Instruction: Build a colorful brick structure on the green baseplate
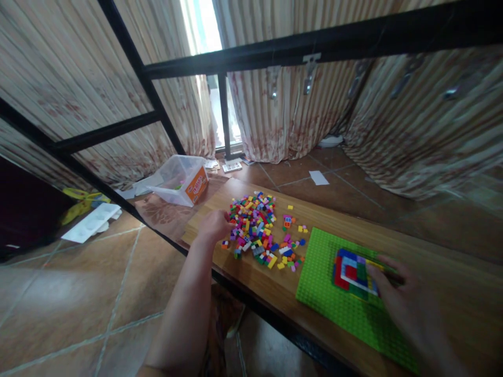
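Note:
My left hand reaches to the left edge of a heap of small colourful toy bricks. Its fingers are curled together at the bricks, and what they may hold is hidden. On the right, a green baseplate carries a low, flat build of toy bricks in blue, red, white, green and yellow. My right hand, somewhat blurred, grips the right side of this build, with the thumb over its top and the fingers at the far edge.
The bricks and baseplate lie on a long wooden bench. Beyond its left end stands a clear plastic box with an orange label. A black metal frame crosses in front of striped curtains. White trays and papers lie on the tiled floor.

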The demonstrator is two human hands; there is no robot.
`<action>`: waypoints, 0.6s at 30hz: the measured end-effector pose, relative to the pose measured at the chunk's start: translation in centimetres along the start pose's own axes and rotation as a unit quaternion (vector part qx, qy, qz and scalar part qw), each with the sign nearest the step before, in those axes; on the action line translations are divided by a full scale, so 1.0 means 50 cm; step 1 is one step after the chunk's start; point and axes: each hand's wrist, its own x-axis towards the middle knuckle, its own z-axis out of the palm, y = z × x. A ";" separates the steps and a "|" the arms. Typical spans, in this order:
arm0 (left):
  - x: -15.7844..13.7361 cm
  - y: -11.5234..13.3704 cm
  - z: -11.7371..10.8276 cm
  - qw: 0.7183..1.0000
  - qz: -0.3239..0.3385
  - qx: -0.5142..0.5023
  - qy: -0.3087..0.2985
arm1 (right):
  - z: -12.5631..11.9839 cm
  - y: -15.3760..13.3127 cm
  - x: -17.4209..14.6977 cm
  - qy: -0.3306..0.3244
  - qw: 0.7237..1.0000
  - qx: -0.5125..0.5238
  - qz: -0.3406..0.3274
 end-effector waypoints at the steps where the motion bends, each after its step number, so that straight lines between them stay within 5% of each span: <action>1: 0.001 0.004 0.004 1.000 0.003 0.004 -0.005 | -0.002 -0.004 0.001 0.003 1.000 -0.002 0.010; 13: 0.017 0.008 -0.003 1.000 0.001 0.022 0.006 | -0.033 -0.020 0.012 0.055 0.995 0.057 0.063; 16: 0.002 0.036 -0.009 0.991 0.062 -0.115 0.020 | -0.042 -0.035 0.005 0.096 0.986 0.119 0.061; 18: -0.022 0.076 0.002 0.951 0.141 -0.275 -0.023 | -0.043 -0.050 -0.006 0.123 0.976 0.177 0.039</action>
